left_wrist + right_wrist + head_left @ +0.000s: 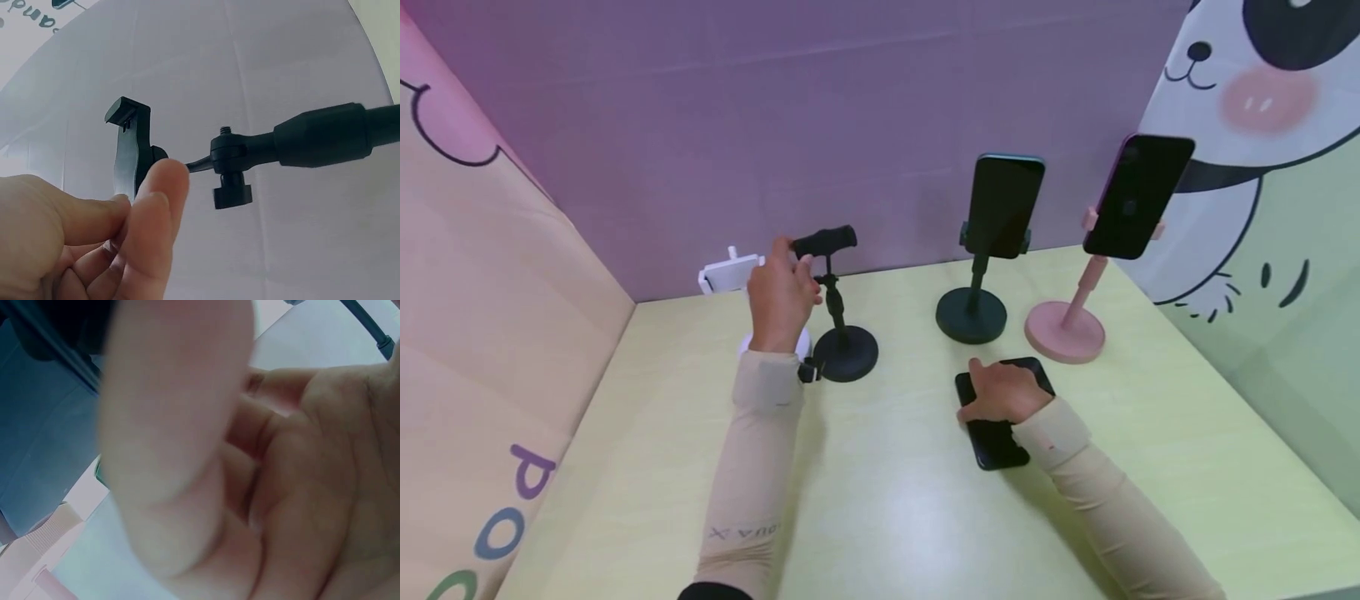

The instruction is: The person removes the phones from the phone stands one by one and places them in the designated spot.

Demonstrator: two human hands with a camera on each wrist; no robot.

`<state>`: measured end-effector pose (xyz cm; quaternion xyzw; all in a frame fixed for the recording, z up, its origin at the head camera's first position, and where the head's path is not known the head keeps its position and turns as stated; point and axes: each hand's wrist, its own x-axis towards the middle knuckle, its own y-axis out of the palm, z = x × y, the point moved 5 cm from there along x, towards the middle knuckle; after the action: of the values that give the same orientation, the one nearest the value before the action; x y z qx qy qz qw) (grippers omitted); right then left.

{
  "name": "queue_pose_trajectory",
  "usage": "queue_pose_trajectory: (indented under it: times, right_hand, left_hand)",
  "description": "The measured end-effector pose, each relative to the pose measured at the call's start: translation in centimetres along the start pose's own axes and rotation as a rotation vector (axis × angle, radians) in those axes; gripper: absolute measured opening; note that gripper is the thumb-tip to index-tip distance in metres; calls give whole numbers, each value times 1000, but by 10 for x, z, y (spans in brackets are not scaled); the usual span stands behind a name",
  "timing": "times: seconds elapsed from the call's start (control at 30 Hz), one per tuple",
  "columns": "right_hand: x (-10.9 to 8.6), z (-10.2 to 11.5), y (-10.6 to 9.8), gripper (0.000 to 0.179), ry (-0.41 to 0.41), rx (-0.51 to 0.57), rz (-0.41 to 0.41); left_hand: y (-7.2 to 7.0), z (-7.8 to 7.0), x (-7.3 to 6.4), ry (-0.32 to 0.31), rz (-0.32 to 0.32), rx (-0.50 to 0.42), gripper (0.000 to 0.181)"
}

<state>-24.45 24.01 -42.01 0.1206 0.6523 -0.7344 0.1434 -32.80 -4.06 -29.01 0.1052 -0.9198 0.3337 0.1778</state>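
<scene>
My left hand (782, 296) is up at the left end of a black phone stand's clamp (826, 242). In the left wrist view, my thumb and fingers pinch the near end of that clamp (133, 150), beside the joint with a thumb screw (232, 197). The stand's round base (846, 354) rests on the table. To the right, my right hand (1009, 392) lies over a black phone (996, 446) flat on the table, thumb at its left edge and fingers bent toward its top edge. Blurred fingers fill the right wrist view.
Behind my left hand is a white phone stand (730, 273), partly covered. A dark green stand (972, 317) and a pink stand (1066, 333) each carry an upright phone farther right. Cloth walls (880, 125) close off the back and sides of the table (887, 500).
</scene>
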Motion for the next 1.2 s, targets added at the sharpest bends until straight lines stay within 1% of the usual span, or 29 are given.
queue_pose_trajectory:
  times: [0.33, 0.57, 0.63, 0.7, 0.77, 0.87, 0.93, 1.03, 1.1, 1.2]
  right_hand:
    - [-1, -1, 0, 80, -2, 1, 5]
    - [-2, -1, -1, 83, -9, 3, 0]
    - [-2, -1, -2, 84, -10, 4, -6]
    - [-2, -2, -4, 86, -14, 9, -25]
    - [-3, -4, -7, 87, -15, 31, -56]
    - [-5, -7, -16, 86, -14, 90, -130]
    - [-7, -10, -24, 86, -8, 146, -194]
    - [-11, -12, -38, 88, -9, 260, -306]
    - [-14, -13, -48, 90, -17, 339, -379]
    - [-18, -17, -59, 96, -33, 452, -487]
  left_hand:
    - [6, 6, 0, -28, 7, -127, 38]
    - [5, 4, -6, -1, -7, -124, 43]
    - [4, 1, -8, 14, -9, -141, 44]
    - [3, -2, -11, 39, -10, -180, 44]
    - [4, -7, -14, 80, -6, -221, 43]
    - [7, -15, -19, 159, 15, -289, 41]
    - [11, -20, -22, 218, 36, -323, 40]
    - [20, -27, -26, 283, 74, -362, 39]
    - [26, -31, -28, 305, 101, -385, 39]
    - [37, -33, -29, 305, 150, -430, 39]
